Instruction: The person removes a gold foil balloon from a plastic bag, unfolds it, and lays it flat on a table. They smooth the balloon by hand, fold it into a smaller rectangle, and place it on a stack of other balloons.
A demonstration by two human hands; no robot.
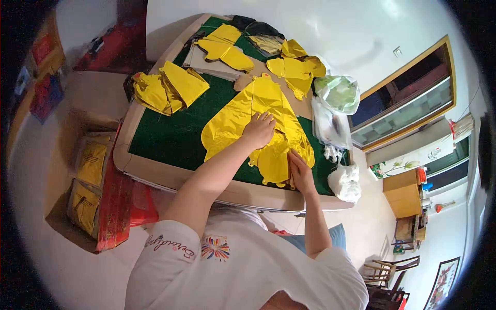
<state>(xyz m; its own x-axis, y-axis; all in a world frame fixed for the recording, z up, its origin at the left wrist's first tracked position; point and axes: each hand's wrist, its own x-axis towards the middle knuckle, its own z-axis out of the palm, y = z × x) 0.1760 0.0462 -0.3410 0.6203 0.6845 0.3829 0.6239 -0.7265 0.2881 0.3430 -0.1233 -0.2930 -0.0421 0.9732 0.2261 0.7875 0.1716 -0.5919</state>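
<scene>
A large flat gold foil balloon lies spread on the green-topped table. My left hand presses flat on the balloon's middle, fingers apart. My right hand rests on the balloon's lower edge near the table's front rim, fingers together on the foil. Whether it pinches the foil is unclear.
Folded gold foil pieces lie at the table's left, more foil shapes on cardboard at the back. Plastic bags crowd the right edge, a white bag below them. Boxes of gold packets stand on the floor at left.
</scene>
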